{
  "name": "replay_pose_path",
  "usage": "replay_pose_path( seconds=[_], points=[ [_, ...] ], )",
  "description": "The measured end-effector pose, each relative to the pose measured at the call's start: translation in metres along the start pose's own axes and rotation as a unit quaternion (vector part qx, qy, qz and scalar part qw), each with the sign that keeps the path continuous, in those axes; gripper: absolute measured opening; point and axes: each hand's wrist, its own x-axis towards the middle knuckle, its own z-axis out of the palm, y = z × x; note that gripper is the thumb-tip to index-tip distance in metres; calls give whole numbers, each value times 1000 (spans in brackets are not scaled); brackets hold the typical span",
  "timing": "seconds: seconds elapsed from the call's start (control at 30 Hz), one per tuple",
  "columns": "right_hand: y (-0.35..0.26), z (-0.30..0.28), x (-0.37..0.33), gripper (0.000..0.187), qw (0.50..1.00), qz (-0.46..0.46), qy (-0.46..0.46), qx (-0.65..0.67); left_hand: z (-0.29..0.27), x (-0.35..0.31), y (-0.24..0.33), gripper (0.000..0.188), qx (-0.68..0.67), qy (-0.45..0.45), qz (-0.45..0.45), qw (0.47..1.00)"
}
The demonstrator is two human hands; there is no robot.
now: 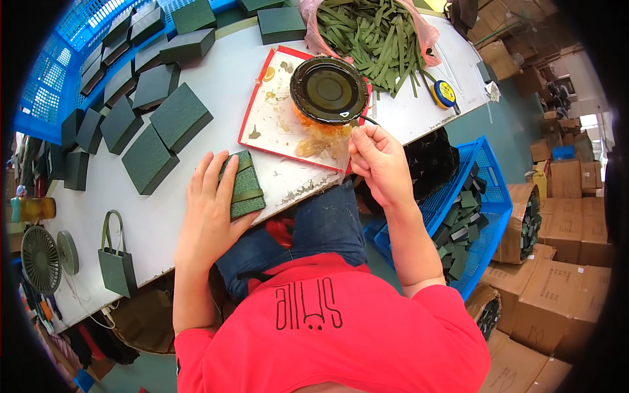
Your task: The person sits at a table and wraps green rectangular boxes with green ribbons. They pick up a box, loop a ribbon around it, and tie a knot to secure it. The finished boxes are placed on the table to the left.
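My left hand [211, 213] lies over the left side of a small dark green textured box [245, 177] at the table's front edge. Its fingers run along the box and the thumb lies at the near end, holding it in place. A flat green strap [247, 195] crosses the box. My right hand [381, 160] is raised beside a round glue pot with a black rim [329, 90], thumb and fingers pinched. Whatever sits in that pinch is too small to make out. Under the pot is a red-edged white board [262, 124], smeared with amber glue.
Several green boxes [181, 118] and a blue basket [46, 88] fill the table's left. A pink bag of green straps [367, 39] and a tape measure [444, 93] lie beyond. A small handled bag [118, 268] and fan [41, 260] stand left; a blue crate [496, 216] is right.
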Motion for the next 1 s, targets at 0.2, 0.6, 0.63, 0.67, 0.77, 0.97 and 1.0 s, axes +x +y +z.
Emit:
replay_pose_path(
  seconds=[0.2, 0.6, 0.63, 0.67, 0.77, 0.97, 1.0],
  points=[
    [4, -2, 9, 15, 1000, 4, 8, 0, 3, -4, -1, 92, 10, 1, 3, 1000],
    [3, 3, 16, 15, 999, 9, 35, -26, 6, -4, -3, 92, 9, 13, 6, 1000],
    [2, 2, 17, 15, 999, 11, 28, -22, 7, -3, -3, 91, 9, 16, 7, 1000],
    [1, 2, 17, 14, 1000, 13, 19, -18, 7, -3, -3, 91, 6, 18, 5, 1000],
    [2, -2, 16, 14, 1000, 15, 7, 18, 6, -1, -1, 89, -1, 27, 2, 1000],
    [-3, 11, -14, 13, 999, -35, 9, -10, 8, -1, -7, 92, -45, 59, 16, 997],
    [-3, 15, -22, 12, 999, -35, 1, -25, 6, -2, -10, 93, -83, 74, 23, 994]
  ],
)
